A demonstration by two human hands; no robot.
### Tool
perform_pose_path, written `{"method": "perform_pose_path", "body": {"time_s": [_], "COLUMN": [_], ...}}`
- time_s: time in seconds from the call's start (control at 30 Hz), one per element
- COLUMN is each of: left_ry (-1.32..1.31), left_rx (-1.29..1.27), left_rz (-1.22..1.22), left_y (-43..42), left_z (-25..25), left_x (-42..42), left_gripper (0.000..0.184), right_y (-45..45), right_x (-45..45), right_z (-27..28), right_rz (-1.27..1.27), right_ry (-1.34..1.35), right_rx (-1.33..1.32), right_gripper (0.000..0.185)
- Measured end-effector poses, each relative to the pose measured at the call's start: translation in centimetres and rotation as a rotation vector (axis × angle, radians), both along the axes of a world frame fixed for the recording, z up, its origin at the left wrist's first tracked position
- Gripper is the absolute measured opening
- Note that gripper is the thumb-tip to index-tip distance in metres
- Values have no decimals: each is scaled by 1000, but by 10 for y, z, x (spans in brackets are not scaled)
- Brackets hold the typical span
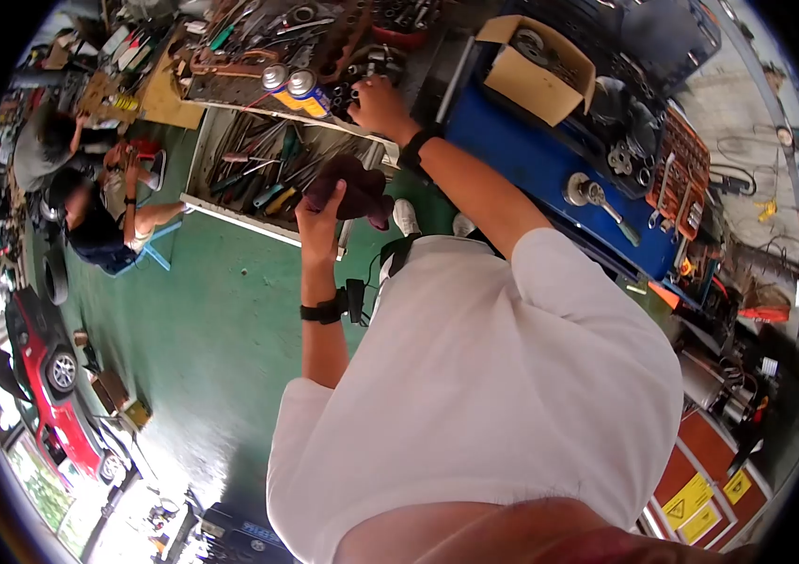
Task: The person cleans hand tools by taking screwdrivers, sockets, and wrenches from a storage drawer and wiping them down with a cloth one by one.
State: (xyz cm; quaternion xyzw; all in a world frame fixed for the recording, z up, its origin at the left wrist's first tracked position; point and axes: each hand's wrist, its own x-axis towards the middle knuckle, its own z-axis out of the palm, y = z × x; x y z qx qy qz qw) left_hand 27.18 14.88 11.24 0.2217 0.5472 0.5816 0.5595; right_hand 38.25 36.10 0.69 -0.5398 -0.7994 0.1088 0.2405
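Note:
My left hand point(317, 224) is closed around a bunched dark maroon cloth point(350, 188), held over the front corner of an open drawer point(214, 209). Screwdrivers and other long tools lie jumbled inside that drawer. On the bench top, my right hand point(382, 108) is among dark metal sockets point(341, 98), its fingers curled down. What those fingertips grip is too small to make out. Just left of them stand two spray cans point(305, 91) with blue and yellow labels.
A blue-topped cabinet point(522, 155) at right carries a cardboard box point(538, 70), a ratchet point(606, 205) and an orange socket tray point(680, 179). Wrenches point(286, 33) cover the bench's back. Two people sit at far left, near a blue stool point(157, 246). A red car point(56, 395) stands beyond.

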Motion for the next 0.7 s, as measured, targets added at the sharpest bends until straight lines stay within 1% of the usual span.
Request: {"method": "perform_pose_path", "body": {"time_s": [0.07, 0.1, 0.13, 0.2, 0.23, 0.27, 0.33, 0.37, 0.4, 0.43, 0.47, 0.5, 0.53, 0.57, 0.6, 0.67, 0.7], "left_ry": [-80, -65, -58, -90, -114, -119, -133, -125, -130, -134, -121, -86, -51, -10, -5, 0, 3], "left_rx": [27, 40, 26, 5, 48, 87, 70, 70, 52, 36, 37, 65, 91, 82, 81, 102, 123], "left_rz": [143, 156, 125, 291, 257, 228, 202, 195, 198, 203, 198, 159, 114, 140, 120, 25, -45], "left_y": [11, 14, 17, 22, 24, 25, 28, 28, 27, 26, 27, 26, 23, 20, 16, 6, 3], "left_z": [-2, -1, 0, 12, 11, 0, 5, 8, 12, 13, 7, -1, -8, -3, 3, 11, 8], "left_x": [10, 15, 19, 40, 46, 49, 74, 91, 111, 130, 147, 165, 180, 203, 222, 261, 276], "left_gripper": [26, 32, 32, 44, 51, 57, 59, 59, 64, 69, 69, 69, 69, 68, 68, 58, 49], "right_y": [-12, -23, -36, -65, -81, -98, -128, -142, -154, -165, -174, -185, -196, -206, -218, -243, -254], "right_x": [13, 21, 32, 64, 88, 111, 153, 180, 208, 236, 265, 295, 324, 353, 382, 431, 448], "right_z": [27, 40, 52, 84, 106, 118, 137, 150, 159, 165, 166, 163, 160, 157, 153, 150, 153], "right_rz": [180, 246, 215, 397, 478, 459, 447, 422, 419, 370, 319, 313, 224, 130, 112, 8, -4], "right_ry": [267, 341, 353, 483, 433, 439, 417, 383, 392, 330, 271, 287, 297, 304, 312, 314, 316], "right_rx": [-173, -286, -292, -323, -315, -315, -264, -286, -286, -290, -294, -294, -311, -325, -323, -254, -253], "right_gripper": [36, 35, 35, 34, 34, 34, 41, 41, 41, 40, 39, 39, 37, 35, 35, 47, 47]}}
